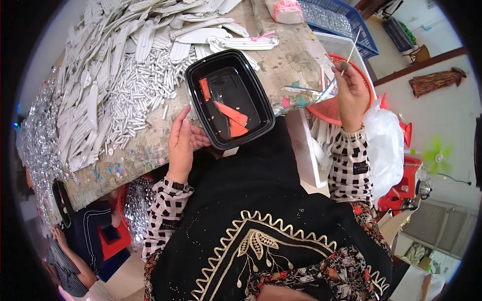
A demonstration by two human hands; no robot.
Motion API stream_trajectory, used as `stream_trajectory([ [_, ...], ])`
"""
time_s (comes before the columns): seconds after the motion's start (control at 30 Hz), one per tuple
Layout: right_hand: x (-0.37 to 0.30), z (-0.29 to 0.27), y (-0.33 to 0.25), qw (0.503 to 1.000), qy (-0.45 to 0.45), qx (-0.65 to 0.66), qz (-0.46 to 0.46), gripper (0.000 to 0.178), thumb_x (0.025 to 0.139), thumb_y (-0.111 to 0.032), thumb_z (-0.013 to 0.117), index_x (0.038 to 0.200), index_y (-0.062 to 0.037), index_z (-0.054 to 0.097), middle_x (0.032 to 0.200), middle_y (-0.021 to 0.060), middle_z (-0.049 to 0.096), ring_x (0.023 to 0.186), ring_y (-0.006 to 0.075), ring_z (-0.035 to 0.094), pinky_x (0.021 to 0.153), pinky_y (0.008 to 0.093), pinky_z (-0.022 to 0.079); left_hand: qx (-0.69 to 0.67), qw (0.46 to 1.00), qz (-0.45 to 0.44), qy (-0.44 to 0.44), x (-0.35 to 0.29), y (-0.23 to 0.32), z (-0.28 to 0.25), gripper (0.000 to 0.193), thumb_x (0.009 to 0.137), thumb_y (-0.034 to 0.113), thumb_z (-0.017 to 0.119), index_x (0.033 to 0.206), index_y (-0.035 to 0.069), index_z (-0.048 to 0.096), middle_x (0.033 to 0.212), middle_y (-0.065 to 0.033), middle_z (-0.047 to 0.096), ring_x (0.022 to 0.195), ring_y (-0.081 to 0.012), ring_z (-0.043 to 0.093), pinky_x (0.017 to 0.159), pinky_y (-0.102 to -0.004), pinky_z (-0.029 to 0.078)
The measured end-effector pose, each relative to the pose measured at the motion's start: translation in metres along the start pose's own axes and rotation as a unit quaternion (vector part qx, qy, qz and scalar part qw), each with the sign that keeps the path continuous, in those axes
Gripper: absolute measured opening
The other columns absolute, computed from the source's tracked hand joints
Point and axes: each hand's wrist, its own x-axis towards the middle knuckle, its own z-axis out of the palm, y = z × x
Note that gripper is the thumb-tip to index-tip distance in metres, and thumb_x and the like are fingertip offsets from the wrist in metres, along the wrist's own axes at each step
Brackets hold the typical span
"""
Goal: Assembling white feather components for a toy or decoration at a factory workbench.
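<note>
A black rectangular plastic food container sits at the table's front edge, tilted a little. Inside lie a few red fruit pieces that look like watermelon, with small pale seeds scattered about. My left hand grips the container's near left side, its fingers partly hidden beneath the rim. Off to the right, my right hand is raised and pinches a thin wooden stick between thumb and fingers. A small dark lump sits at the fingertips; I cannot tell what it is.
White plastic strips and short white tubes pile up on the worn table. An orange-red basket stands below my right hand, a blue crate behind it. Another person sits at lower left.
</note>
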Motion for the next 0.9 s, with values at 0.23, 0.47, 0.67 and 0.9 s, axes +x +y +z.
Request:
stream_trajectory([
  [0.23,0.014,0.004,-0.035,0.971,0.087,0.223,-0.013,0.024,0.097,-0.009,0.053,0.117,0.0037,0.057,0.106,0.0122,0.065,0.091,0.0192,0.065,0.082,0.0297,0.053,-0.037,0.999,0.009,0.029,-0.006,0.013,-0.001,0.046,0.103,0.029,0.037,0.142,0.005,0.032,0.082,-0.0111,0.063,0.067,-0.0157,0.063,0.064,-0.0280,0.054],
  [0.47,0.073,0.018,0.000,0.882,0.073,0.451,0.118,0.021,0.096,-0.011,0.052,0.116,-0.0037,0.055,0.106,0.0101,0.063,0.088,0.0184,0.062,0.077,0.0285,0.052,-0.058,0.997,0.009,0.046,-0.013,0.033,0.006,0.045,0.104,0.027,0.035,0.143,0.005,0.030,0.081,-0.0106,0.063,0.067,-0.0150,0.063,0.063,-0.0277,0.054],
  [0.67,0.155,0.055,0.041,0.862,0.084,0.469,0.172,0.018,0.098,-0.016,0.051,0.111,-0.0045,0.053,0.102,0.0099,0.063,0.081,0.0181,0.061,0.070,0.0291,0.052,-0.035,0.999,0.028,0.012,-0.010,0.041,0.013,0.045,0.104,0.024,0.035,0.145,0.007,0.026,0.084,-0.0095,0.062,0.070,-0.0145,0.063,0.065,-0.0277,0.055],
  [0.9,0.196,0.096,0.042,0.860,0.106,0.446,0.225,0.016,0.099,-0.016,0.047,0.110,-0.0058,0.052,0.102,0.0104,0.063,0.078,0.0193,0.059,0.070,0.0309,0.052,-0.027,0.999,0.028,0.004,-0.015,0.047,0.010,0.048,0.103,0.026,0.037,0.146,0.007,0.024,0.085,-0.0096,0.062,0.073,-0.0151,0.063,0.067,-0.0285,0.055],
])
